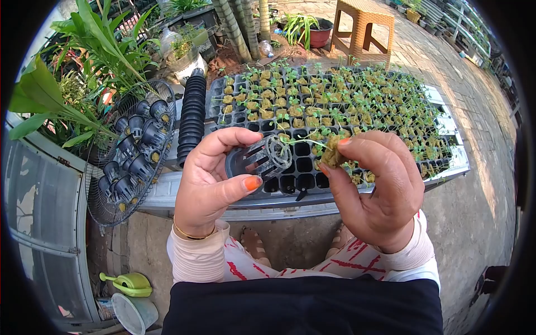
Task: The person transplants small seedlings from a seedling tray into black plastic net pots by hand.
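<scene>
Net pot [262, 157], long axis sideways, base [278, 148] rightward, in left grip [209, 184]; right grip [382, 187] pinches seedling [332, 154], stem [304, 142] leftward.

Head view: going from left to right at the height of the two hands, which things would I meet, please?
Wire basket → pot stack → left hand → slotted cup → seedling plug → right hand.

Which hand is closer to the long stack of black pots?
Left. The left hand is beside the near end of the stack of black pots; the right hand, pinching a seedling plug, is farther off to the right.
</scene>
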A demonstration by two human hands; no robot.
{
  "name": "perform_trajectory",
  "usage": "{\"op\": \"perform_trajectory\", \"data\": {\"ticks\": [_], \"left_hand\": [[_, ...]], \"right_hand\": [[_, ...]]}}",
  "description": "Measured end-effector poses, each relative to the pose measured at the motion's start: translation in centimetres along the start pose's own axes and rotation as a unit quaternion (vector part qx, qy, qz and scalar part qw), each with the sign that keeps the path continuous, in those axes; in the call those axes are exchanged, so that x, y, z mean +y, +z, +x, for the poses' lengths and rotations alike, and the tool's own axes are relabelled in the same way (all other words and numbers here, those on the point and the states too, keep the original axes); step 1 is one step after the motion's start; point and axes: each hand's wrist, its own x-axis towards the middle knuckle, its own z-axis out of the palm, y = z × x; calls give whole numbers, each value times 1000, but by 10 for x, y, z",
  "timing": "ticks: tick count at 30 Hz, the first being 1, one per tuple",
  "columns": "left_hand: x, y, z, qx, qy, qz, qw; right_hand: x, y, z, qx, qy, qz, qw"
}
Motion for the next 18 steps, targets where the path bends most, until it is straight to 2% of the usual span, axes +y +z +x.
{"op": "perform_trajectory", "data": {"ticks": [8, 11, 13, 18], "left_hand": [[2, 1, 1, -6, 14, -23, 1000], [3, 2, 1, -9, 20, -15, 1000], [4, 3, 1, -10, 20, -12, 1000], [5, 3, 1, -13, 31, 15, 999]], "right_hand": [[1, 3, -3, -13, -11, 9, 1000], [0, -1, -1, -31, -17, 13, 999], [0, -4, 0, -78, -13, 7, 997], [0, -8, 2, -102, 0, 21, 995]]}}
